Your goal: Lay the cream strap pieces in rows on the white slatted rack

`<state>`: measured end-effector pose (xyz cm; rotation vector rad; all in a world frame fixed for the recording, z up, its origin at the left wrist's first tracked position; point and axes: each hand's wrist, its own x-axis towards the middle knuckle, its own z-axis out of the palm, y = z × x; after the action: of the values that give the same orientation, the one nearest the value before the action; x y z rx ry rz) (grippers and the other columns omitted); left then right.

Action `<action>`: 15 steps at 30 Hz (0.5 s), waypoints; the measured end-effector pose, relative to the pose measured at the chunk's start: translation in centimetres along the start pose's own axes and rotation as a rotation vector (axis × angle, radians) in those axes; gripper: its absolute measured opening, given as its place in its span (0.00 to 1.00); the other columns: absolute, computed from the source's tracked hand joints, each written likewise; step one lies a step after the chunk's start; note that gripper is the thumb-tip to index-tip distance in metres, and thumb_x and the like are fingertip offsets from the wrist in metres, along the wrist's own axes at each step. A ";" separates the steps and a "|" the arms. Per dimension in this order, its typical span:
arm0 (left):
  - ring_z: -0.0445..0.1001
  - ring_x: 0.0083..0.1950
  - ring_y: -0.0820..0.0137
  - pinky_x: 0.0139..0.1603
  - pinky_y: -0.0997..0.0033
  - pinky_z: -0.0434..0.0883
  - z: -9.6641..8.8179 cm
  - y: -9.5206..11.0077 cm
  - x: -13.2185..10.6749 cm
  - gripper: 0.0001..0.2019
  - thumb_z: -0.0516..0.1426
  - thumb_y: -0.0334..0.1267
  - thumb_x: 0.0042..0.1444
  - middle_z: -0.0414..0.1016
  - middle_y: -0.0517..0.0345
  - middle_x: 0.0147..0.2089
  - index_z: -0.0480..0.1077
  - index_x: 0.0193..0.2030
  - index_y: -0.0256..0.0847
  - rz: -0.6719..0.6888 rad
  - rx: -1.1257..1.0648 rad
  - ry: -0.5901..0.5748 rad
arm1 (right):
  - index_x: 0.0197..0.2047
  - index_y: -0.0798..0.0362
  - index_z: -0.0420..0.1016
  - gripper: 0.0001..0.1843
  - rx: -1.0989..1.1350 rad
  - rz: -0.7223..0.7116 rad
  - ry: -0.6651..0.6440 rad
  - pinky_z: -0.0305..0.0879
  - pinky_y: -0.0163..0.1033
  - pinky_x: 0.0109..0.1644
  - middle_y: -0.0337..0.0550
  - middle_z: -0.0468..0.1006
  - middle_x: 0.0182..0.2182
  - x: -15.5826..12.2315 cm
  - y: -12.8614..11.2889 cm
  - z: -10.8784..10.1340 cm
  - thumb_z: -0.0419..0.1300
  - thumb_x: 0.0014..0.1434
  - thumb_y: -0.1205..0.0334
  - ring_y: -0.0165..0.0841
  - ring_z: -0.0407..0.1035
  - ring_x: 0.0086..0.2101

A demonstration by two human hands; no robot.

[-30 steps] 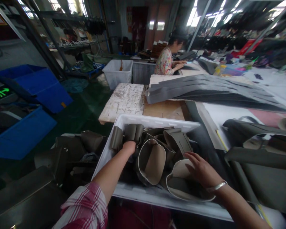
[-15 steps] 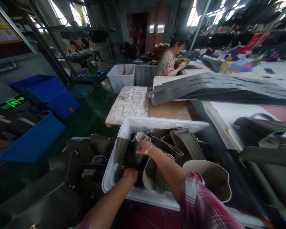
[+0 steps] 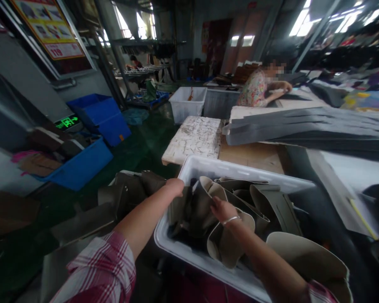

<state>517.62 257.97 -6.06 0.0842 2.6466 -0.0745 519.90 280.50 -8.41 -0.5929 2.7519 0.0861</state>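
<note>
right hand (image 3: 223, 209) pinches a curled olive panel (image 3: 202, 212). left hand (image 3: 176, 187), at ten o'clock of the white bin (image 3: 205, 167): cannot tell its grip.

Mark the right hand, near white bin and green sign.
Right hand (image 3: 225, 211): head view, back of hand.
Near white bin (image 3: 205, 167): head view, far inner wall.
Green sign (image 3: 67, 122): head view, lit face.

Single view: head-worn camera, facing forward and down over person's forearms (image 3: 145, 219). Close range, lower frame: left hand (image 3: 176, 187), right hand (image 3: 225, 210), white bin (image 3: 246, 170) seen from above, near rim leaving through bottom edge. Middle range: pale tabletop (image 3: 194, 139) beyond bin. Far range, top: doors (image 3: 240, 50), windows (image 3: 303, 23). Coverage wide; verticals lean outward near sides.
</note>
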 end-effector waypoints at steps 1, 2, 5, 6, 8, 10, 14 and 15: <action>0.72 0.48 0.55 0.45 0.63 0.72 0.6 -0.2 -0.9 0.23 0.62 0.48 0.45 0.73 0.41 0.47 0.72 0.44 0.32 0.014 -0.011 -0.019 | 0.56 0.55 0.63 0.19 0.003 0.025 0.047 0.64 0.40 0.39 0.54 0.78 0.41 0.2 0.7 -0.7 0.47 0.64 0.60 0.43 0.74 0.40; 0.73 0.47 0.55 0.44 0.63 0.71 1.4 -0.3 -2.0 0.24 0.63 0.50 0.43 0.74 0.43 0.46 0.72 0.43 0.33 0.064 -0.026 -0.030 | 0.56 0.55 0.64 0.19 0.002 0.029 0.101 0.64 0.40 0.39 0.53 0.78 0.40 0.4 1.3 -1.5 0.47 0.64 0.60 0.42 0.74 0.39; 0.73 0.46 0.56 0.46 0.62 0.70 3.8 -0.5 -5.7 0.23 0.63 0.48 0.43 0.75 0.49 0.43 0.71 0.45 0.38 0.314 -0.055 0.028 | 0.51 0.53 0.68 0.15 -0.043 -0.060 0.271 0.61 0.39 0.40 0.51 0.78 0.39 0.7 1.9 -3.4 0.48 0.64 0.61 0.40 0.73 0.39; 0.74 0.46 0.57 0.48 0.61 0.69 4.7 -0.5 -6.7 0.23 0.62 0.47 0.44 0.75 0.49 0.42 0.69 0.46 0.38 0.334 -0.044 0.082 | 0.49 0.53 0.68 0.14 -0.066 -0.113 0.310 0.60 0.39 0.41 0.50 0.77 0.39 0.8 1.6 -3.8 0.47 0.64 0.62 0.39 0.72 0.39; 0.73 0.46 0.59 0.54 0.57 0.65 6.2 -0.3 -8.1 0.23 0.61 0.44 0.47 0.75 0.49 0.41 0.67 0.50 0.37 0.428 -0.006 0.184 | 0.48 0.53 0.69 0.14 -0.108 -0.205 0.345 0.59 0.40 0.43 0.51 0.77 0.38 1.0 0.8 -4.3 0.46 0.65 0.64 0.38 0.71 0.39; 0.71 0.48 0.60 0.61 0.54 0.57 7.5 0.4 -8.6 0.22 0.60 0.42 0.49 0.75 0.49 0.40 0.65 0.50 0.36 0.635 0.055 0.274 | 0.47 0.53 0.70 0.14 -0.133 -0.261 0.322 0.58 0.40 0.44 0.51 0.77 0.37 1.4 -0.1 -4.2 0.46 0.64 0.66 0.37 0.71 0.38; 0.72 0.44 0.64 0.66 0.53 0.48 10.1 3.0 -7.9 0.11 0.51 0.35 0.58 0.75 0.53 0.32 0.68 0.46 0.40 1.005 0.275 0.381 | 0.47 0.52 0.70 0.13 -0.157 -0.251 0.190 0.59 0.40 0.44 0.51 0.77 0.37 1.9 -0.5 -2.8 0.48 0.63 0.68 0.37 0.71 0.38; 0.73 0.40 0.65 0.66 0.53 0.48 10.8 3.6 -7.4 0.12 0.49 0.35 0.59 0.74 0.55 0.30 0.68 0.48 0.43 1.011 0.336 0.348 | 0.48 0.52 0.70 0.14 -0.171 -0.242 0.162 0.60 0.41 0.44 0.51 0.77 0.37 1.9 -0.3 -2.4 0.47 0.63 0.69 0.38 0.72 0.38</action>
<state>529.50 260.50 -12.23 1.6220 2.5566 -0.1681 517.62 279.19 -6.77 -1.0149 2.8204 0.2274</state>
